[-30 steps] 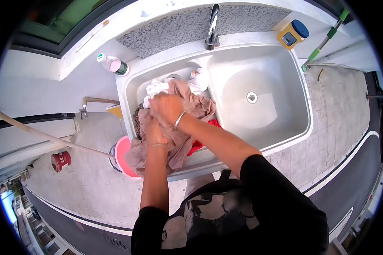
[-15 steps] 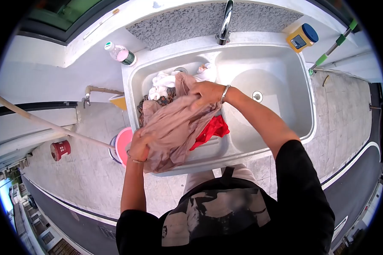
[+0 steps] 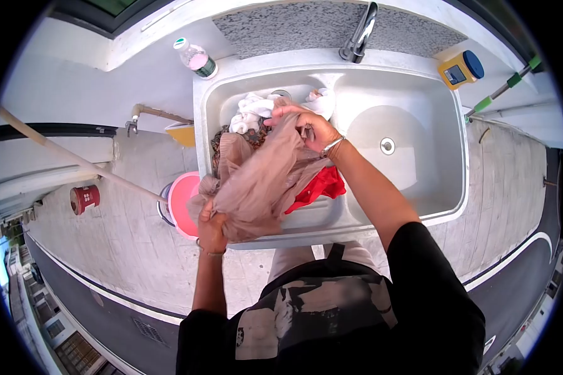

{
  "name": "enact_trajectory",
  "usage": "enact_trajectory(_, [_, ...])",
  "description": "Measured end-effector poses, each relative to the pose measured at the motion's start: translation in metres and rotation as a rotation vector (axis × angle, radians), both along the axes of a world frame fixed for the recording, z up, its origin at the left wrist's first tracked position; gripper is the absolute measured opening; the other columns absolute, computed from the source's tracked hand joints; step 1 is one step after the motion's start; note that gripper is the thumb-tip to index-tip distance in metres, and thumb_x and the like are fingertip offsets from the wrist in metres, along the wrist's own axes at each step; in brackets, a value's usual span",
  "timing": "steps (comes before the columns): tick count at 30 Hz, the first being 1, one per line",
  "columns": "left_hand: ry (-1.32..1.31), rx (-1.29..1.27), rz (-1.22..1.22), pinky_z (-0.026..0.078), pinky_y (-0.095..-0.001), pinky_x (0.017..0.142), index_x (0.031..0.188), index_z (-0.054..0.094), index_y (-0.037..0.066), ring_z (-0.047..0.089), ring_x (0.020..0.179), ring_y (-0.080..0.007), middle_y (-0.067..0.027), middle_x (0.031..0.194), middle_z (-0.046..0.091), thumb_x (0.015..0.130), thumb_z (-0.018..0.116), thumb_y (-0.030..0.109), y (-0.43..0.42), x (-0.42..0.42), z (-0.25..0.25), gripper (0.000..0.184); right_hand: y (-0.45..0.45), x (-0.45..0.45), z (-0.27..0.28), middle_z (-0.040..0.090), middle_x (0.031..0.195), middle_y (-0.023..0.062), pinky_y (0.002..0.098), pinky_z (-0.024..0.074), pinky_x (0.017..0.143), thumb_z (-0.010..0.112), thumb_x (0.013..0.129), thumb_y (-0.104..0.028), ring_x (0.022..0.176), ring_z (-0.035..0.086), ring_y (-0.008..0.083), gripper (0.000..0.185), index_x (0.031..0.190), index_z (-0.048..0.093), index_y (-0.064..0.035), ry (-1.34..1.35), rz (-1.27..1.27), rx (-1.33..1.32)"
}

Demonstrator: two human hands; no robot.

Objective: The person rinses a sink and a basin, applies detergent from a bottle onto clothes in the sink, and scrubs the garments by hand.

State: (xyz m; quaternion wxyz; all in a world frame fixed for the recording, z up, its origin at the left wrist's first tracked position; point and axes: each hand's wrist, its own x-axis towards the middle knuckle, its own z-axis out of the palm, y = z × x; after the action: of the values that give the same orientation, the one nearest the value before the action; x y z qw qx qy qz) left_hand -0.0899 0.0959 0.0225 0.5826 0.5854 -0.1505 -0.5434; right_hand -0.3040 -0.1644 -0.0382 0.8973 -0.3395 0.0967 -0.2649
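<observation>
A thin dusty-pink garment (image 3: 263,172) is stretched between my hands over the left basin of the white sink (image 3: 413,90). My left hand (image 3: 213,230) is closed around its lower end at the sink's front left edge. Higher up, near the divider, my right hand (image 3: 313,130) grips the opposite end, the thumb side turned up. Beneath the garment and partly hidden by it lies a red cloth (image 3: 322,187). Behind it are white cloths (image 3: 250,114) and a dark patterned cloth (image 3: 218,145).
The right basin has a round drain (image 3: 387,146). A chrome faucet (image 3: 360,34) rises at the back. A bottle (image 3: 197,59) and a yellow jar (image 3: 461,70) stand on opposite back corners. On the left are a pink bucket (image 3: 182,206), a wooden pole (image 3: 75,155) and a red bucket (image 3: 84,199).
My right hand has turned, its fingers now pointing left and gathering the fabric. My left hand has drawn its end into a bunch. The camera view has shifted slightly.
</observation>
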Motion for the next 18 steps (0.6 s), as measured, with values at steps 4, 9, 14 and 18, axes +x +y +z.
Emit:
enact_trajectory(4, [0.268,0.113,0.171,0.046,-0.0299,0.09,0.112,0.059,-0.002,0.058,0.101,-0.0182,-0.0077,0.106,0.063,0.081,0.054,0.003,0.003,0.002,-0.062,0.032,0.012,0.008,-0.016,0.055,0.121,0.0057,0.0295,0.0345,0.102,0.055,0.086,-0.016,0.121,0.045,0.0164,0.032,0.117,0.061,-0.0087,0.168,-0.121,0.328])
enact_trajectory(9, [0.323,0.175,-0.016,0.048,-0.0316,0.082,0.11,0.058,0.0,0.059,0.097,-0.0206,-0.0093,0.11,0.061,0.083,0.06,0.015,-0.032,-0.048,-0.027,0.031,-0.019,0.012,-0.06,0.064,0.096,0.0035,0.0284,0.0489,0.081,0.067,0.085,-0.015,0.09,0.059,0.0137,0.02,0.102,0.065,-0.0042,0.402,-0.421,0.11])
enact_trajectory(14, [-0.914,0.261,-0.851,0.047,-0.0326,0.072,0.097,0.057,-0.003,0.061,0.086,-0.02,-0.0116,0.093,0.065,0.085,0.058,0.017,0.004,-0.034,-0.036,0.024,-0.054,0.006,-0.051,0.065,0.087,0.0022,0.0252,0.0476,0.074,0.061,0.088,-0.013,0.081,0.058,0.0102,0.015,0.097,0.065,-0.0012,0.875,-0.806,-0.506])
enact_trajectory(18, [-0.026,0.014,0.267,0.045,-0.0357,0.076,0.094,0.057,-0.006,0.059,0.083,-0.032,-0.0239,0.091,0.061,0.088,0.047,0.014,-0.01,-0.039,-0.048,0.023,0.01,0.043,0.007,0.066,0.081,0.0088,0.0334,0.0511,0.066,0.051,0.084,-0.011,0.084,0.064,0.0243,0.012,0.086,0.063,-0.0077,0.469,-0.703,-1.508])
